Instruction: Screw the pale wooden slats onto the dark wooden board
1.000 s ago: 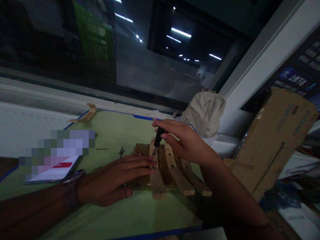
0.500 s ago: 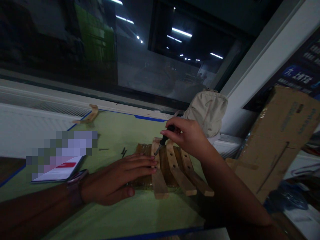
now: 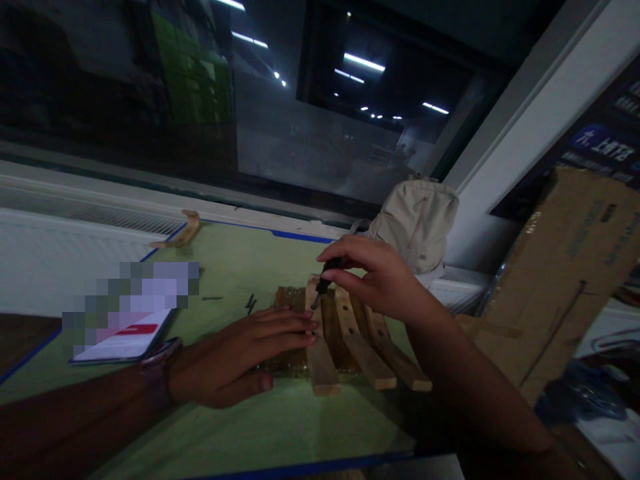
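My right hand [image 3: 373, 270] grips a screwdriver [image 3: 325, 280] by its black handle, with the shaft slanting down to a hole in the leftmost curved wooden piece [image 3: 323, 363]. Fingers stretched out, my left hand [image 3: 240, 357] lies flat with its fingertips on that same piece. Two more curved wooden pieces, a middle one [image 3: 367, 360] and a right one [image 3: 400, 363], lie alongside, with dark holes in them. All three rest across a brown block wrapped in shiny tape [image 3: 287, 363]. Several small dark screws [image 3: 251, 305] lie left of the block.
A tablet-like device [image 3: 125, 340], partly blurred out, lies at the left of the green tabletop [image 3: 240, 440]. Another curved wooden piece [image 3: 185, 232] sits at the far left corner. A beige backpack [image 3: 417, 223] leans by the window; a large cardboard box [image 3: 565, 287] stands at the right.
The fingers of my right hand have shifted and spread somewhat on the screwdriver handle. My left hand stays on the wooden piece. The whole view has moved slightly.
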Demonstrator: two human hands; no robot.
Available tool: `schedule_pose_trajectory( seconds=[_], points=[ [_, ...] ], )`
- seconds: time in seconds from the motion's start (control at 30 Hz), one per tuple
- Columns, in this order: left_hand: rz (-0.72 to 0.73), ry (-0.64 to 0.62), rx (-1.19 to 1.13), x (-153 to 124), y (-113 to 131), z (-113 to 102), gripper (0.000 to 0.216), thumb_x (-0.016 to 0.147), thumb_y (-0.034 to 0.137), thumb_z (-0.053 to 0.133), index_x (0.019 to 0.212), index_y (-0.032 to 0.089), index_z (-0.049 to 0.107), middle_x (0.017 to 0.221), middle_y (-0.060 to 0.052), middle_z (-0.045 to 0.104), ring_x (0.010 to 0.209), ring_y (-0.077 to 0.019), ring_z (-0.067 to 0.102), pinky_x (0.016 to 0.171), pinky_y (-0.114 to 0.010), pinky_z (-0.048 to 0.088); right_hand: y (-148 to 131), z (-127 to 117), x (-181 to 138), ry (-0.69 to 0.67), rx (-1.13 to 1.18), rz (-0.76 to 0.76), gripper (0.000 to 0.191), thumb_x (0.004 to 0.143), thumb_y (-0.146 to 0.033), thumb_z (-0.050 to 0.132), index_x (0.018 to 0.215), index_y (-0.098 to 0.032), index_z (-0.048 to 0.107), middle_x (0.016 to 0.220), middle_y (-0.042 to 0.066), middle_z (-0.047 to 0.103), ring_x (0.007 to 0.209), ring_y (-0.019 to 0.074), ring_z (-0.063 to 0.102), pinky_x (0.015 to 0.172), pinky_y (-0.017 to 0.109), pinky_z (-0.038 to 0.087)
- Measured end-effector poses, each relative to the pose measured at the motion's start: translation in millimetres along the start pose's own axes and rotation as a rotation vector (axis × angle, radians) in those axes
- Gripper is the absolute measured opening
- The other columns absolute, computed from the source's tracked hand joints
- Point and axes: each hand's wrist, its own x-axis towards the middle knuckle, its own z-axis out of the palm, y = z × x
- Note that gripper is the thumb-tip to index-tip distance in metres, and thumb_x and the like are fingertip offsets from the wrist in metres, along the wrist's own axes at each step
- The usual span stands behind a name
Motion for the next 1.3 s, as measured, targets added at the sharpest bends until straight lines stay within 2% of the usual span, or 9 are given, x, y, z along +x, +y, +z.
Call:
schedule_pose_trajectory(
  seconds=[0.17,0.27,0.37,0.6,0.8,0.93,1.13,1.23,1.3],
  points=[
    [0.006,0.005,0.007,-1.2,-1.9,1.7,0.057,0.1,0.05,0.025,0.148,0.02,0.027,0.154,-0.011,0.034,0.144,-0.0231,0.029,0.119,-0.043,0.025,6.8,4.4,1.4,0.087,-0.187,0.105,0.019,0.081,-0.036,0.07,0.082,-0.017,0.066,0.064,-0.001,0.064,0.055,0.0123,0.058,0.055,0.023,0.043],
    [0.003,-0.004,0.008,-1.9,-2.3,2.4,0.058,0.099,0.051,0.026,0.148,0.02,0.026,0.154,-0.011,0.033,0.144,-0.023,0.027,0.119,-0.043,0.024,2.8,2.1,0.5,0.053,-0.218,0.024,0.019,0.087,-0.032,0.064,0.099,-0.018,0.067,0.091,0.007,0.074,0.081,0.0189,0.068,0.073,0.029,0.051],
    [0.011,0.007,0.008,-1.6,-1.9,2.3,0.058,0.1,0.051,0.024,0.147,0.019,0.027,0.153,-0.011,0.035,0.144,-0.0224,0.028,0.119,-0.043,0.025,-2.6,0.6,-0.3,0.008,-0.129,-0.065,0.027,0.093,-0.02,0.052,0.117,-0.018,0.063,0.116,0.01,0.07,0.106,0.0204,0.065,0.091,0.034,0.05],
    [0.018,0.012,0.018,-1.6,-1.5,2.7,0.056,0.1,0.049,0.023,0.147,0.018,0.029,0.153,-0.011,0.036,0.144,-0.0225,0.028,0.119,-0.042,0.025,-7.2,3.8,-1.5,-0.03,0.149,-0.061,0.028,0.091,-0.021,0.056,0.119,-0.018,0.062,0.107,0.007,0.07,0.095,0.0154,0.066,0.08,0.027,0.053],
    [0.009,0.004,0.018,-1.7,-1.1,1.7,0.057,0.1,0.05,0.025,0.148,0.019,0.027,0.154,-0.011,0.034,0.144,-0.0232,0.028,0.119,-0.042,0.025,4.5,1.2,2.3,0.08,-0.159,-0.058,0.01,0.089,-0.024,0.061,0.092,-0.016,0.066,0.08,0.004,0.066,0.073,0.014,0.06,0.067,0.025,0.046],
    [0.008,0.005,0.024,-2.7,-1.4,1.7,0.057,0.1,0.05,0.025,0.148,0.019,0.027,0.154,-0.01,0.034,0.144,-0.0223,0.027,0.119,-0.041,0.024,2.0,-1.4,1.9,0.014,-0.265,-0.004,0.023,0.088,-0.039,0.063,0.083,-0.017,0.064,0.07,0.001,0.064,0.062,0.0121,0.057,0.059,0.023,0.037],
    [-0.001,0.003,0.043,-4.3,-2.4,2.3,0.056,0.1,0.05,0.024,0.147,0.02,0.027,0.154,-0.009,0.033,0.145,-0.0209,0.026,0.12,-0.039,0.023,-11.7,5.3,0.0,-0.01,-0.574,0.053,0.043,0.095,-0.049,0.046,0.071,-0.017,0.062,0.06,0.002,0.062,0.055,0.0134,0.054,0.053,0.026,0.027],
    [0.0,0.002,0.048,-3.1,-2.0,1.2,0.057,0.1,0.05,0.024,0.148,0.02,0.026,0.154,-0.009,0.033,0.144,-0.021,0.026,0.12,-0.039,0.023,-9.9,7.1,1.8,-0.015,-0.663,0.162,0.043,0.096,-0.047,0.045,0.075,-0.016,0.066,0.065,0.006,0.067,0.061,0.0174,0.061,0.055,0.027,0.033],
    [0.001,-0.001,0.046,-2.3,-1.6,0.6,0.056,0.1,0.05,0.023,0.148,0.019,0.026,0.154,-0.01,0.033,0.144,-0.0214,0.026,0.12,-0.039,0.024,-6.7,6.9,2.8,-0.034,-0.616,0.164,0.035,0.096,-0.04,0.046,0.094,-0.014,0.069,0.085,0.011,0.073,0.076,0.0218,0.066,0.064,0.029,0.042]
  ],
)
